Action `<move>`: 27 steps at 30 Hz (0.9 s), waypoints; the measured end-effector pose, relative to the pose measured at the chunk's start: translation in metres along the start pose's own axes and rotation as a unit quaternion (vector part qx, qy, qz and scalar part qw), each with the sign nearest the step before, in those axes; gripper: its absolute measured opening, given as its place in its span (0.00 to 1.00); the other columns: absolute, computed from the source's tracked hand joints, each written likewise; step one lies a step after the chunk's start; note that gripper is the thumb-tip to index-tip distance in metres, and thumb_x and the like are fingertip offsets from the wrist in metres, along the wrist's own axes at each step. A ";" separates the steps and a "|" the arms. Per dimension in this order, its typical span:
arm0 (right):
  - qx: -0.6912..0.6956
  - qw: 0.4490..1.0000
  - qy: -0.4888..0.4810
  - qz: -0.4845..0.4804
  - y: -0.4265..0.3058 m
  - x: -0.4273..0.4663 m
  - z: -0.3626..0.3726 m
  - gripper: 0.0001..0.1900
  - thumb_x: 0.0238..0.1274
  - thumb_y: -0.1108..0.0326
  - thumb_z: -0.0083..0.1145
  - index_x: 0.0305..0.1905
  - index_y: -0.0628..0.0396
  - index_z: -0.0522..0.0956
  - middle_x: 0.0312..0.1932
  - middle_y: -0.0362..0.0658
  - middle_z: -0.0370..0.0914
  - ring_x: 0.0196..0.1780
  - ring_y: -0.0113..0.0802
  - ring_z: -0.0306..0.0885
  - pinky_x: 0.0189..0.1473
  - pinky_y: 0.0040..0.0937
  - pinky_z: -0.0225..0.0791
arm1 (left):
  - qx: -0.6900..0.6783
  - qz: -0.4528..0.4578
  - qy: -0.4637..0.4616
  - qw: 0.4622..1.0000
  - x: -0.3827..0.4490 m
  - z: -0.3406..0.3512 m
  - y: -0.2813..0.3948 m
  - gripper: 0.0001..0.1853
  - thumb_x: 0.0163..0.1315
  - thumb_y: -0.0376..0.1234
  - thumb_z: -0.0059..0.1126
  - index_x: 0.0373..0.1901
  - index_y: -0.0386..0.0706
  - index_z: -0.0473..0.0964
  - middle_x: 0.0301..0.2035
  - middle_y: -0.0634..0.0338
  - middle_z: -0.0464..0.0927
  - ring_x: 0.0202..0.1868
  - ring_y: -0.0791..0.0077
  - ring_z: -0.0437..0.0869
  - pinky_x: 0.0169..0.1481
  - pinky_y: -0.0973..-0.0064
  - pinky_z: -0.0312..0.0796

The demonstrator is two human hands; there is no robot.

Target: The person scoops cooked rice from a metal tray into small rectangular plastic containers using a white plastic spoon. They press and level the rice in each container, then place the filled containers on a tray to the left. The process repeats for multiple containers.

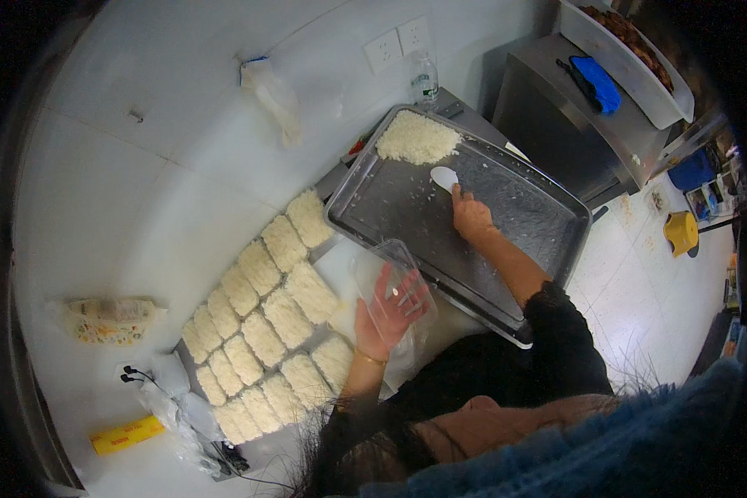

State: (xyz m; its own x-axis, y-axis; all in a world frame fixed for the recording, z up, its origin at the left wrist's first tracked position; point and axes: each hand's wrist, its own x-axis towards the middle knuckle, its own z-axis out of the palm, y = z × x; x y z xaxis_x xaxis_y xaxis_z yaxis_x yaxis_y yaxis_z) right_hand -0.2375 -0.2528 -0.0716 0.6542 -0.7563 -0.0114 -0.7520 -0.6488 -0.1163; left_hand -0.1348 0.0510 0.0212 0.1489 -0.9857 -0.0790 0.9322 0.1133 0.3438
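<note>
My right hand (pixel 472 215) grips a white plastic rice scoop (pixel 444 177) over a large metal tray (pixel 510 218). A heap of cooked white rice (pixel 416 137) lies in the tray's far corner, just beyond the scoop. My left hand (pixel 387 311) holds a clear plastic container (pixel 393 252) beside the tray's near edge; its fingers show through the plastic, and no rice shows inside. To the left, several rice-filled containers (pixel 264 339) stand in close rows on the counter.
A plastic bottle (pixel 424 81) stands against the wall behind the tray. At the right, a steel cabinet (pixel 573 118) bears a blue cloth item (pixel 596 84) and a white tub (pixel 647 68) of brown food. A yellow roll (pixel 127 434) lies at lower left.
</note>
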 end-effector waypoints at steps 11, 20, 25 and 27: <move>0.013 0.998 -0.050 -0.020 -0.024 -0.011 0.024 0.31 0.72 0.69 0.48 0.77 0.65 0.58 0.46 0.57 0.79 0.41 0.51 0.87 0.40 0.42 0.84 | -0.067 -0.012 0.034 0.997 -0.002 -0.001 -0.006 0.47 0.67 0.65 0.51 0.82 0.59 0.47 0.76 0.37 0.53 0.73 0.30 0.59 0.78 0.39 0.52; 0.021 0.994 -0.103 0.006 0.040 -0.018 -0.013 0.33 0.70 0.69 0.53 0.76 0.62 0.58 0.52 0.58 0.79 0.47 0.51 0.87 0.45 0.46 0.82 | -0.059 -0.009 0.088 0.994 0.008 0.005 -0.003 0.42 0.71 0.63 0.48 0.80 0.58 0.52 0.75 0.38 0.55 0.73 0.31 0.61 0.76 0.40 0.57; -0.067 0.995 -0.068 -0.025 0.050 -0.014 -0.014 0.36 0.65 0.69 0.58 0.77 0.57 0.58 0.52 0.55 0.80 0.47 0.48 0.87 0.44 0.43 0.82 | -0.006 -0.032 0.162 0.986 0.065 0.001 0.001 0.44 0.69 0.64 0.51 0.81 0.61 0.47 0.73 0.39 0.58 0.73 0.36 0.62 0.74 0.42 0.59; -0.063 0.997 -0.030 -0.032 0.055 0.012 -0.011 0.36 0.64 0.69 0.57 0.77 0.57 0.59 0.51 0.54 0.80 0.45 0.47 0.88 0.43 0.43 0.82 | 0.000 -0.042 0.179 0.983 0.098 0.000 -0.002 0.45 0.69 0.63 0.53 0.81 0.62 0.46 0.71 0.43 0.61 0.72 0.39 0.65 0.72 0.44 0.62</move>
State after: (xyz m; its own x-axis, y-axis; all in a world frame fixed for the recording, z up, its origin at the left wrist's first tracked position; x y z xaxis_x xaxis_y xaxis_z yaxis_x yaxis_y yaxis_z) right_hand -0.2721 -0.2988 -0.0668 0.7013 -0.7097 -0.0678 -0.7110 -0.7032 0.0062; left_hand -0.1224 -0.0456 0.0123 0.1769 -0.8849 -0.4308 0.9461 0.0323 0.3223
